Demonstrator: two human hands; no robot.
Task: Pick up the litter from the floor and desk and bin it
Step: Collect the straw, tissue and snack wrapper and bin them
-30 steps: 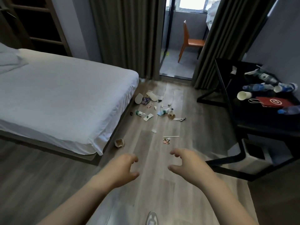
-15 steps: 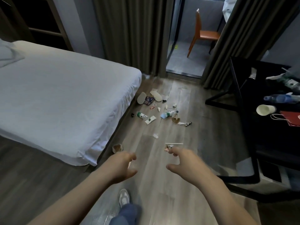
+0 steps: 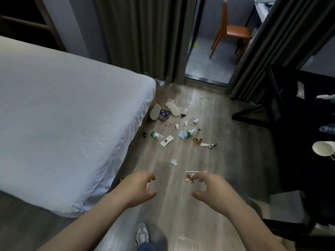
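**Both grips empty above a littered floor**

The left grip and the right grip hang side by side over the grey wood-plank floor. Each has loosely curled fingers with the thumb apart from them, and neither holds anything.

Past the right grip's fingertips lies a small shiny pink-and-gold wrapper on the floor. A thin white stick lies just beyond it. Whether the fingers touch the wrapper cannot be told. A brownish scrap peeks out behind the left grip at the bed's edge, mostly hidden.

Farther out sits a crumpled white tissue, and beyond it the main scatter:
- a clear plastic bottle with a green label near the bed, just beside a flat white paper sachet
- a second clear green-labelled bottle lying by a light blue scrap
- a squashed brown cup
- a small black wrapper
- a red-and-white tag
- a dark blue patterned packet between two white slippers

The white-sheeted bed walls in the left side. On the right, the black counter and its frame narrow the passage. The counter carries a tipped white paper cup and a blue-tinted plastic bottle at the picture's edge.

Grey curtains flank a doorway with an orange chair beyond it. A grey sneaker shows below, between the forearms.
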